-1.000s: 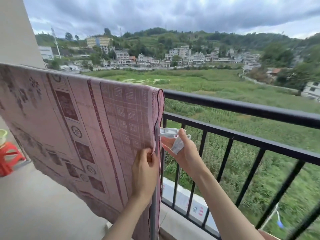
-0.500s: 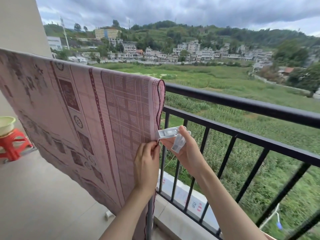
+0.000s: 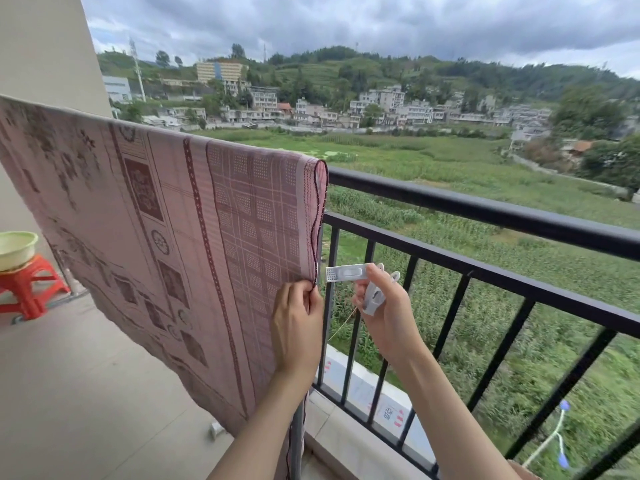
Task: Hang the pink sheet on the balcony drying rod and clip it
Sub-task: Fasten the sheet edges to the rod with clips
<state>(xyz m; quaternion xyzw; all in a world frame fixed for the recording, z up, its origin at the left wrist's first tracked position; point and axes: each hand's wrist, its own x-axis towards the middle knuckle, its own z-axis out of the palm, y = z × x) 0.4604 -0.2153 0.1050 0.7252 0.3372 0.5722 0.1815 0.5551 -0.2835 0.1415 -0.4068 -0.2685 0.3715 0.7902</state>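
Observation:
The pink patterned sheet hangs draped over a drying rod that it hides, running from the left edge to the middle of the view. My left hand pinches the sheet's right hem about halfway down. My right hand holds white plastic clothes clips; one points left at the hem, a short gap from it, and another sits lower in the palm. A grey stand pole shows below the sheet's right edge.
A black balcony railing runs right behind the sheet, with fields and houses beyond. A red stool carrying a pale green basin stands at the left on the concrete floor. A beige wall rises at upper left.
The view has shifted, so sheet and hands sit lower and further right in frame. My left hand keeps pinching the hem while the clip in my right hand stays beside it.

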